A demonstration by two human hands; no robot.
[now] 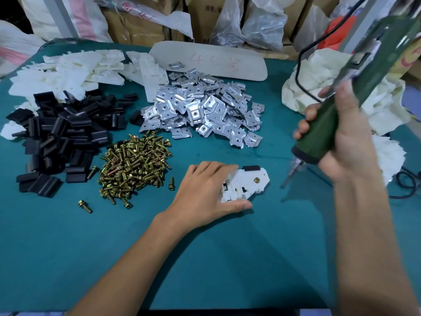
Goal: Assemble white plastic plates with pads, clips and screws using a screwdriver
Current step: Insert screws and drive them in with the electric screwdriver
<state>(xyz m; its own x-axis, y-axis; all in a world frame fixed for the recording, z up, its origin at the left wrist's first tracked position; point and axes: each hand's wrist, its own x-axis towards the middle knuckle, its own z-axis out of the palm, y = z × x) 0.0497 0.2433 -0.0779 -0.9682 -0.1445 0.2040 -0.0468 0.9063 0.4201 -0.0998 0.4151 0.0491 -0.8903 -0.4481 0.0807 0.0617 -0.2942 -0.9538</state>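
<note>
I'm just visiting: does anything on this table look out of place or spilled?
A few screws lie loose beside the screw pile on the green table, and one metal clip sits alone on the grey board, apart from the clip heap.

Entry: I read red handwritten "45" plus one unclear character on grey board (246, 65), upper centre. Cardboard box (200, 21) above it is printed "颜色:".
</note>
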